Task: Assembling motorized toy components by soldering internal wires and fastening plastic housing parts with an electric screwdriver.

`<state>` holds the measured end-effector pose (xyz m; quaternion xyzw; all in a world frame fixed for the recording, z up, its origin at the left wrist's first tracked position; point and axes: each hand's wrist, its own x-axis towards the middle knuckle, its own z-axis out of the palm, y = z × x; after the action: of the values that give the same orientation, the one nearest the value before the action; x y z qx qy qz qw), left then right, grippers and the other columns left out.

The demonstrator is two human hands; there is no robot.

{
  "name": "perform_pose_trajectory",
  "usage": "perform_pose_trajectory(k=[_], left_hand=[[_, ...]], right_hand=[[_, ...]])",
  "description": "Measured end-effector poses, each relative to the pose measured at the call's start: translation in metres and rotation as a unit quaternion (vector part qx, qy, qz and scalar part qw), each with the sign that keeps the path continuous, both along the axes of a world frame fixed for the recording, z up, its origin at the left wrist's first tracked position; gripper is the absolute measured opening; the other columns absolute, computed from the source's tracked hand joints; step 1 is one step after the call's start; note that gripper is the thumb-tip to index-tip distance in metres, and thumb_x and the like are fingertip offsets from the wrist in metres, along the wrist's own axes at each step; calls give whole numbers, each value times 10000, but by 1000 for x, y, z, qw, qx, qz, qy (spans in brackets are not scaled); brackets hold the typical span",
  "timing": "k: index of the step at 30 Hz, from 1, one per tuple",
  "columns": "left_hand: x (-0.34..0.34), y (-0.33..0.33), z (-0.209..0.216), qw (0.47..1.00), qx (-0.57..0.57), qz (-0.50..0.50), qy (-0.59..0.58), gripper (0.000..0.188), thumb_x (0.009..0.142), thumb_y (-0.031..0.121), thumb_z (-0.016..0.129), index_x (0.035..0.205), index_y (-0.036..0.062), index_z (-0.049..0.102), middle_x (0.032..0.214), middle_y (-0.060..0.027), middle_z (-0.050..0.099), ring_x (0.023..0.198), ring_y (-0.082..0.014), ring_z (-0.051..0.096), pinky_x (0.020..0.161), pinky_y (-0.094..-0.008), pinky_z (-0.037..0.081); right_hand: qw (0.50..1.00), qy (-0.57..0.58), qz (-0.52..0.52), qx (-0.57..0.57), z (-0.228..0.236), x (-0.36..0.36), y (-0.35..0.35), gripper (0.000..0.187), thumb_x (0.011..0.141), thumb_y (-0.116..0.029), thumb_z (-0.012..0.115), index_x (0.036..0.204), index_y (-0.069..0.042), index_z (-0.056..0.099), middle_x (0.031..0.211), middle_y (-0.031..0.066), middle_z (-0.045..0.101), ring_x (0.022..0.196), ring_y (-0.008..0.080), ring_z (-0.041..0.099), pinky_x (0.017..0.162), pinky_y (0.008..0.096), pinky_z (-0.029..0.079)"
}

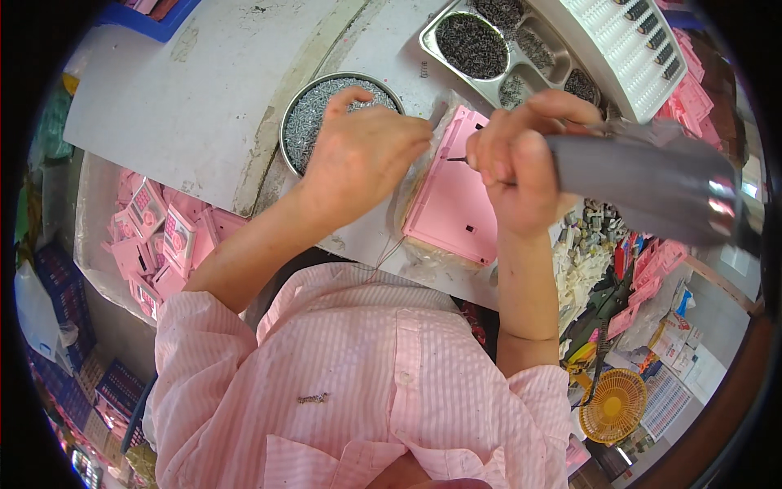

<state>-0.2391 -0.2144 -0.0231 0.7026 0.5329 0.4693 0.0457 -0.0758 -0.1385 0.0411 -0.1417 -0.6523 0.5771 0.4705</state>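
My right hand (521, 167) is wrapped tight around the grey electric screwdriver (652, 183), its thin bit pointing at the upper left corner of the pink plastic panel (452, 200), which lies flat on the counter (204, 98) on a clear plastic bag right in front of me. My left hand (362, 151) has its fingers drawn together at the panel's top edge, pinching something too small to make out (a screw, I would guess), with its heel over the rim of the round tin of silver screws (314, 118).

My fingertips sit just beside the bit, so a slip could catch them. The panel rests on slick plastic film, and if I press off-centre I judge it could skate sideways and the bit would skip out and scar the pink face. A screw seated crooked could strip the hole. My left wrist could also nudge the tin and spill screws across the counter. The compartment tray of dark screws (497, 45) stands well clear.
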Motion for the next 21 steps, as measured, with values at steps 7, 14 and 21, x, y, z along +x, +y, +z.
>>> perform_pose_trajectory(k=[7,14,21], left_hand=[[-18,-11,8,997,-71,-12,16,158,794,180,772,817,118,629,738,9,605,733,-212,589,831,-430,372],[6,-14,1,999,-36,-22,-9,149,747,132,783,830,132,659,795,29,652,793,-189,607,865,-414,360],[16,-21,7,995,-59,-59,-58,151,724,116,799,812,139,678,786,34,658,797,-183,620,871,-408,363]], right_hand=[[987,-108,-60,98,-27,-7,-1,180,950,-35,596,1063,0,460,669,61,505,472,113,438,453,303,424],[998,3,54,11,2,-4,-1,449,985,-181,626,1358,-56,409,646,25,463,506,120,417,468,303,421],[990,127,48,-38,15,-4,-22,413,925,-116,669,1253,27,462,591,39,518,467,112,469,459,286,462]])
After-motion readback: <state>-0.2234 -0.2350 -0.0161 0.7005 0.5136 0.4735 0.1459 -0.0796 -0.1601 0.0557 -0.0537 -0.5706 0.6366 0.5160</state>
